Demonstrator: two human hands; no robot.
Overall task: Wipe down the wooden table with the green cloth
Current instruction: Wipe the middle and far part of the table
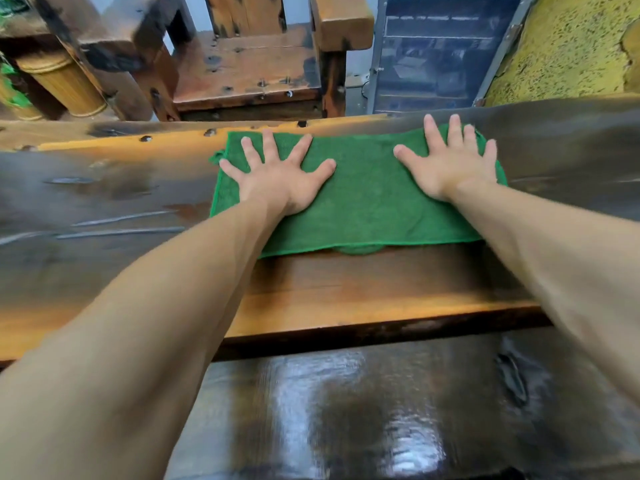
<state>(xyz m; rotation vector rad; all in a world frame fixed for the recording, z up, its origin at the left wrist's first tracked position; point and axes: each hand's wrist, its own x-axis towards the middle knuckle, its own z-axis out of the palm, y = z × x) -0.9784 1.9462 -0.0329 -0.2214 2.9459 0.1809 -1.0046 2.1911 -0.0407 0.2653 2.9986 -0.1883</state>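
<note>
Green cloth (360, 199) flat under left hand (277, 178), right hand (450, 164).

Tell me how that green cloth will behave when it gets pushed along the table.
The green cloth looks soft and floppy: its near edge is wavy, so it will probably bunch rather than slide stiffly. The left hand and right hand press flat with spread fingers, which should keep it spread. The wooden table looks glossy, so it likely glides easily.
</note>
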